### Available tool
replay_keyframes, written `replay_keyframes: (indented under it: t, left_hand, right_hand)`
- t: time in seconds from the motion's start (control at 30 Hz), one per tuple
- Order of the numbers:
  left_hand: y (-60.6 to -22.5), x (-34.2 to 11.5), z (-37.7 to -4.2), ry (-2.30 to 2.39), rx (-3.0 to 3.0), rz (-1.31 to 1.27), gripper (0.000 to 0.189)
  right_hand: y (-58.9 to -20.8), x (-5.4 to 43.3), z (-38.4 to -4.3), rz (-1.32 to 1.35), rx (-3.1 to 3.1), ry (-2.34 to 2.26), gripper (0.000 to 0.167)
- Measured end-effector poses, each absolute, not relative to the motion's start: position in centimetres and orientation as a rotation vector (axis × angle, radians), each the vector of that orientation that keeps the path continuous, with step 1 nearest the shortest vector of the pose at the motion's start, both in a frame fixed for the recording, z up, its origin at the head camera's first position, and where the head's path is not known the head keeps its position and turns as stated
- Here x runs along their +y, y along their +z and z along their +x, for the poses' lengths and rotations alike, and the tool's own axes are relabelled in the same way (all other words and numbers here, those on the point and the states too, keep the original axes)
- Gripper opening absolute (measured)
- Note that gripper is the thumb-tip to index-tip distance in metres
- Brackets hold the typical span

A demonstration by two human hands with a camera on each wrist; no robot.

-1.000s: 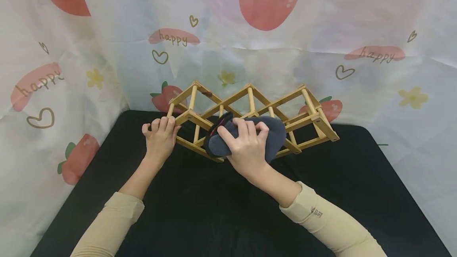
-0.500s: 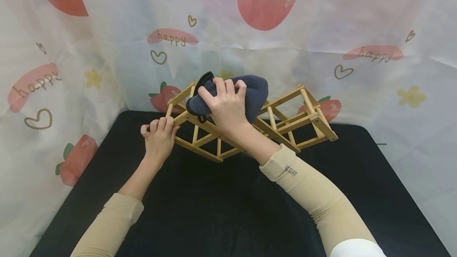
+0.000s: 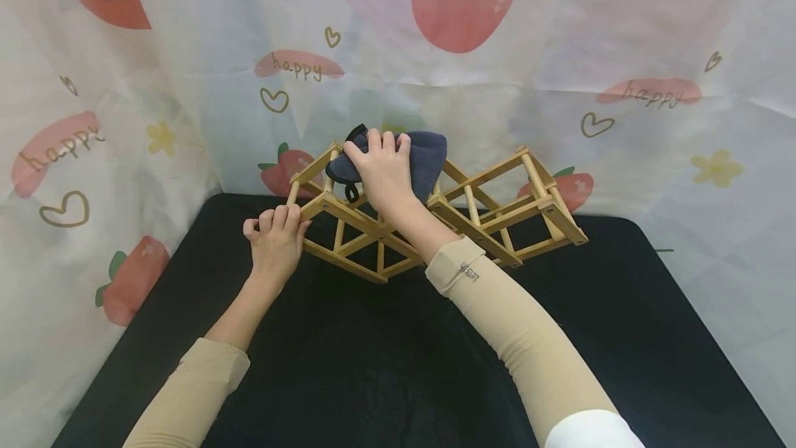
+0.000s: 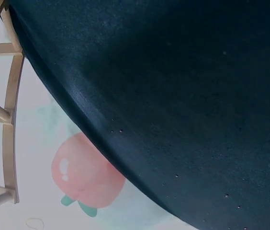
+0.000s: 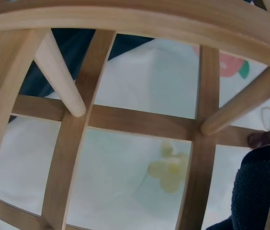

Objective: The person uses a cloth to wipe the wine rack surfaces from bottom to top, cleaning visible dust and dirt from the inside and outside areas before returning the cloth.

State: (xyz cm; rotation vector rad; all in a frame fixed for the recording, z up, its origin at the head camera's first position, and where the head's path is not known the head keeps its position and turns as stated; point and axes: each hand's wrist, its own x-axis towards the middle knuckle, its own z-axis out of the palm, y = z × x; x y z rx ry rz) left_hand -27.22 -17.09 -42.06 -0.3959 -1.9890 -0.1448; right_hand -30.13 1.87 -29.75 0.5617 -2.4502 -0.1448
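Note:
In the head view my right hand (image 3: 387,175) grips a dark blue, soft fabric item (image 3: 429,157) with black trim and a small black loop. It is over the left-centre bays of a wooden folding lattice rack (image 3: 381,232), partly between the raised slats. My palm hides much of the item, and its exact kind cannot be told. At the rack's left end, my left hand (image 3: 276,244) pinches the slat with fingers bent over it. The right wrist view shows rack slats (image 5: 147,123) up close, with the fuzzy blue fabric (image 5: 255,191) low on the right.
The rack stands on a black-covered table (image 3: 348,365) near its back edge. Behind hangs a pale curtain (image 3: 497,109) printed with fruit, hearts and words. In the left wrist view the rounded table edge (image 4: 84,115) runs below the slats.
My right hand has carried the blue item from in front of the rack up and to the left, onto its upper bays. My left hand keeps its place at the rack's end.

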Motion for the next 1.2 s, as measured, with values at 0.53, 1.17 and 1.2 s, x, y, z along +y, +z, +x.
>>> replay_keyframes:
  t: [0.53,1.17,1.2]
  left_hand:
    - [-42.2,-16.9,-27.3,-0.171,-1.97,-0.418,0.035]
    - [-42.5,-17.0,-27.7,-0.219,-1.91,-0.423,0.036]
    - [-42.5,-17.0,-27.7,-0.221,-1.907,-0.424,0.036]
  right_hand:
    - [-32.0,0.4,-31.5,0.51,-2.622,-0.163,0.046]
    - [-32.4,-0.2,-32.2,0.447,-2.705,-0.179,0.053]
    - [-32.4,-0.1,-32.3,0.449,-2.704,-0.178,0.053]
